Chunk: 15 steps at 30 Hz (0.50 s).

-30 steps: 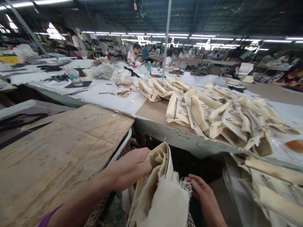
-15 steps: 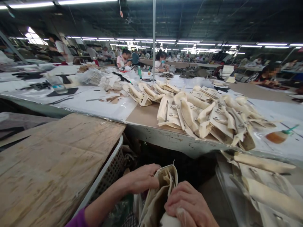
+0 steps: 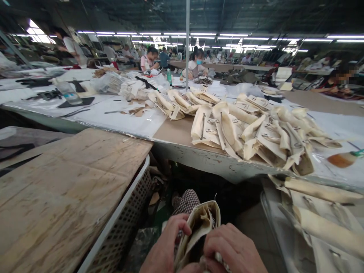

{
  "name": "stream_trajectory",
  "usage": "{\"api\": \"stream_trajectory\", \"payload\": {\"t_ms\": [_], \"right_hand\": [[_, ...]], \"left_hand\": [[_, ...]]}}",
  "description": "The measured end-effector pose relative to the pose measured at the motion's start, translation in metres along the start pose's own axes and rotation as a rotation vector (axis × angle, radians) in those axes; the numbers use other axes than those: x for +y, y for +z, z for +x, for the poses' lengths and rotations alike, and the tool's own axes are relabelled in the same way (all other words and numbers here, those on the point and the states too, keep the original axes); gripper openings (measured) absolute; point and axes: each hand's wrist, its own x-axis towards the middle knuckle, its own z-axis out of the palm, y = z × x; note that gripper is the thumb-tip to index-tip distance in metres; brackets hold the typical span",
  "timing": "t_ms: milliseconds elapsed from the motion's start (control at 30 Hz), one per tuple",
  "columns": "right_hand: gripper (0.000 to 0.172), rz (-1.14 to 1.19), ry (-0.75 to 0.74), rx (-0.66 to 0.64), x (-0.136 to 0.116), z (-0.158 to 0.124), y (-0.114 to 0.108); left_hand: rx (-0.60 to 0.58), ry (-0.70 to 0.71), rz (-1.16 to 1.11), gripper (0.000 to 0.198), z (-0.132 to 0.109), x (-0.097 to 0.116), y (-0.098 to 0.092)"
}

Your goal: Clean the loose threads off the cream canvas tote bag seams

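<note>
In front of my lap is a cream canvas bag piece (image 3: pixel 202 218), its open end facing up and loose threads at the rim. My left hand (image 3: pixel 167 244) grips its left side, the thumb and fingers bent over the edge. Curled fingers of my right hand (image 3: pixel 231 246) hold the right side, lower on the cloth. The lower part of the piece is hidden by both hands. Ahead on the table lies a heap of similar canvas pieces (image 3: pixel 256 132) with dark metal fittings. More canvas pieces (image 3: pixel 327 216) lie at my right.
A worn brown board (image 3: pixel 65 189) lies at left over a white plastic basket (image 3: pixel 125 216). Beyond runs a long worktable (image 3: pixel 136 127). A bottle with brown liquid (image 3: pixel 342 159) lies at right, and a thin pole (image 3: pixel 187 45) rises midway. Several co-workers sit or stand farther off.
My left hand has drawn back from the rim and down to the left side of the canvas piece. The right hand still holds it. The view has tilted down slightly.
</note>
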Motion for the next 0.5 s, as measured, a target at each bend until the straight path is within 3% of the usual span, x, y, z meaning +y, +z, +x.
{"api": "stream_trajectory", "payload": {"t_ms": [67,200,367,500], "right_hand": [[0.011,-0.029,0.02,-0.03,0.002,0.001,-0.003],[0.01,-0.092,0.043,-0.039,0.007,0.012,-0.012],[0.009,-0.088,-0.049,-0.156,0.014,0.025,-0.014],[0.021,-0.036,-0.043,-0.07,0.021,0.016,-0.004]], "left_hand": [[0.058,0.034,0.087,0.026,-0.004,-0.015,0.011],[0.133,0.207,0.304,0.042,-0.006,-0.03,0.019],[0.138,0.228,0.547,0.037,-0.004,-0.023,0.009],[0.207,0.29,0.769,0.028,0.004,-0.017,0.003]]}}
